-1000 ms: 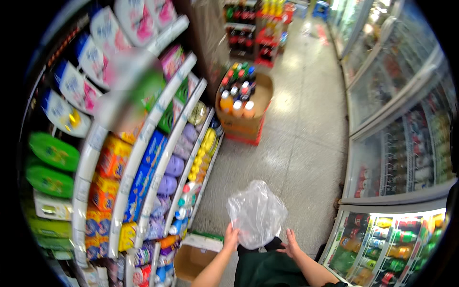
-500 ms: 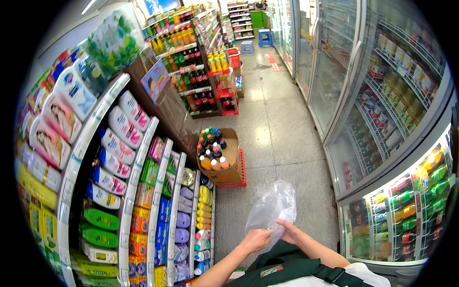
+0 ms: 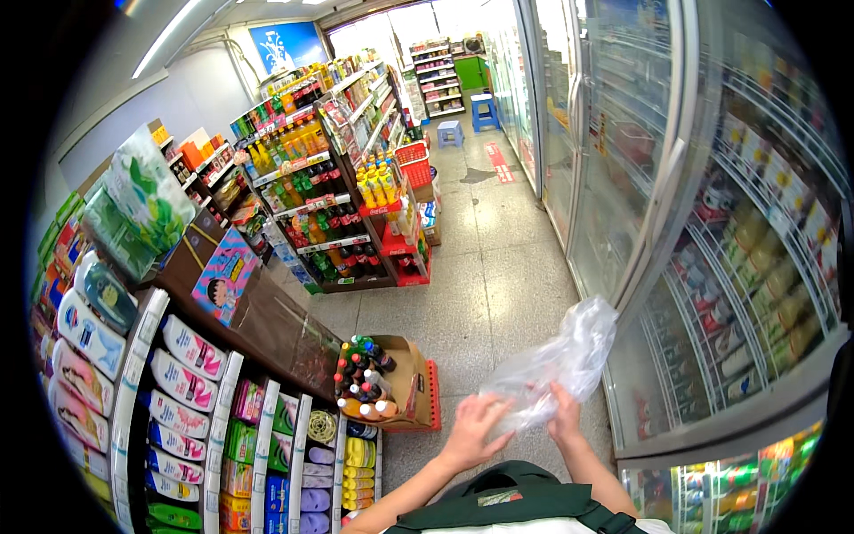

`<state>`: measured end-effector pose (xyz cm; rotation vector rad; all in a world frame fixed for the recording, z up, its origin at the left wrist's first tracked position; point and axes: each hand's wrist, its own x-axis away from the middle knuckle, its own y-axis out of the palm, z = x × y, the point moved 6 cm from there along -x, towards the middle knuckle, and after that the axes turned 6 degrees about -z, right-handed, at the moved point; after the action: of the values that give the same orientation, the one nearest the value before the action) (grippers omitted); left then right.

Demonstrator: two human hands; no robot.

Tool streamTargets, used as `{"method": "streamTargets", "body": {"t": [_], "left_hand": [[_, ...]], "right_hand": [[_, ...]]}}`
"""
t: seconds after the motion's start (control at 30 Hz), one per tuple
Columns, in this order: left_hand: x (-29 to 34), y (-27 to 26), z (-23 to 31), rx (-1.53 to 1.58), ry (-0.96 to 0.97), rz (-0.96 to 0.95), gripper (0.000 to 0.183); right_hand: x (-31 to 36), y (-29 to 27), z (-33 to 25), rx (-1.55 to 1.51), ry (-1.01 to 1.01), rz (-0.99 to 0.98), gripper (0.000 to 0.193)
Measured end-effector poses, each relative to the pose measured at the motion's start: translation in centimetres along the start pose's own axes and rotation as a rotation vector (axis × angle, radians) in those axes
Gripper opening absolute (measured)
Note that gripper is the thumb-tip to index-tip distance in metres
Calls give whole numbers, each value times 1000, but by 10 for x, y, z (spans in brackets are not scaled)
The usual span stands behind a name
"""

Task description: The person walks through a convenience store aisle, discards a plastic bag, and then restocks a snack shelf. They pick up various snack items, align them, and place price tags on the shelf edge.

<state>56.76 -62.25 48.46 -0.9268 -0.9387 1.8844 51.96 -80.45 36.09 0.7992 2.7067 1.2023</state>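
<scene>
A clear plastic bag (image 3: 574, 356) stretches out in front of me above the aisle floor, puffed out toward the far right. My right hand (image 3: 565, 416) grips its near edge, with fingers closed on the film. Beside the bag's near left end is my left hand (image 3: 473, 430), its thumb and fingers apart. Some of its fingertips lie against or just behind the film; the exact contact is blurred.
Shelves of bottles and packets (image 3: 182, 383) line my left. A cardboard box of drink bottles (image 3: 414, 378) stands on the floor ahead. Glass-door fridges (image 3: 623, 169) run along the right. Farther off are a drinks rack (image 3: 311, 205), a red basket (image 3: 413, 165) and blue stools (image 3: 484, 111).
The bag has swung to the right and lies more stretched out. My left hand has opened from its closed grip on it. The view has tilted up, showing more of the aisle.
</scene>
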Motion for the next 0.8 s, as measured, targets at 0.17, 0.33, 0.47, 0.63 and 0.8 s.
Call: {"method": "streamTargets", "body": {"t": [0.17, 0.33, 0.47, 0.63, 0.8], "left_hand": [[-62, -22, -114, 490, -264, 308, 138], [-137, -24, -204, 1022, -220, 308, 155], [-218, -50, -295, 1160, -381, 454, 121], [-336, -70, -399, 989, -338, 265, 89], [-462, -69, -474, 1052, -222, -21, 71]], "right_hand": [[-128, 54, -45, -116, 160, -67, 46], [-248, 96, 14, -157, 314, -170, 48], [-338, 129, 36, 216, 71, -116, 45], [-438, 216, -38, 844, -550, -83, 65], [-561, 206, -44, 1199, -458, -155, 56]]}}
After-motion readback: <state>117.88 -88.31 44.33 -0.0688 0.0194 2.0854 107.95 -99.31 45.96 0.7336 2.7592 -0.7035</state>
